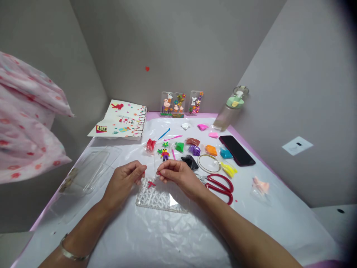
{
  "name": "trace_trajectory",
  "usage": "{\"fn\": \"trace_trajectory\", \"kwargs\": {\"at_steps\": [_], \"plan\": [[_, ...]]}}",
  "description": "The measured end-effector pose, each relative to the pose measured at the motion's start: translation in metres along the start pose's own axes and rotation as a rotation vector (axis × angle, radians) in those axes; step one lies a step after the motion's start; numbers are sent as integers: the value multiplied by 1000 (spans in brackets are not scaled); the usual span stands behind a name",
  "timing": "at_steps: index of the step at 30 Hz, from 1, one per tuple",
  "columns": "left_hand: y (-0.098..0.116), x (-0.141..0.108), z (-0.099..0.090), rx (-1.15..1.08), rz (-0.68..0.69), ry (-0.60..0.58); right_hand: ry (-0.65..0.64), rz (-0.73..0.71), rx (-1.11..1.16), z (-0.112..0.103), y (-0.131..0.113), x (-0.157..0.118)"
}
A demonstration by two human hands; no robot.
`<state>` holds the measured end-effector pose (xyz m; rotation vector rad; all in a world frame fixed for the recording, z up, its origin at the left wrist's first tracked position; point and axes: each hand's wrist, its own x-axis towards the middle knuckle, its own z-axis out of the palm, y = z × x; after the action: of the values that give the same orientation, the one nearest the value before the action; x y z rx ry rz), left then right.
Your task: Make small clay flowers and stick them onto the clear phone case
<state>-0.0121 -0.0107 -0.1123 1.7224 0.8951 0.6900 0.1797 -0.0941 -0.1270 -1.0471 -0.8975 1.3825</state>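
My left hand is closed in a pinch, with a speck of red clay showing at its fingertips. Opposite it, my right hand pinches another small bit of red clay between thumb and forefinger. Below both hands lies a clear textured plate, and a red clay piece with several arms sits on its upper part. Just beyond my right hand is a clear phone case with a small clay figure and green clay leaves. My right hand hides part of that case.
Bagged clay lumps, such as red and purple, lie beyond. Red-handled scissors, a bangle, a phone and a bottle are right. Clear packaging and a notebook are left; decorated cases stand behind.
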Motion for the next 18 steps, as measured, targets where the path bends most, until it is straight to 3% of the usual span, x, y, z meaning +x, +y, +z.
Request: {"fn": "trace_trajectory", "kwargs": {"at_steps": [9,18], "plan": [[-7,4,5,-117,-21,-85,0,29,25,-1,0,2],[-10,7,-1,20,-23,-80,-9,126,128,0,1,4]]}}
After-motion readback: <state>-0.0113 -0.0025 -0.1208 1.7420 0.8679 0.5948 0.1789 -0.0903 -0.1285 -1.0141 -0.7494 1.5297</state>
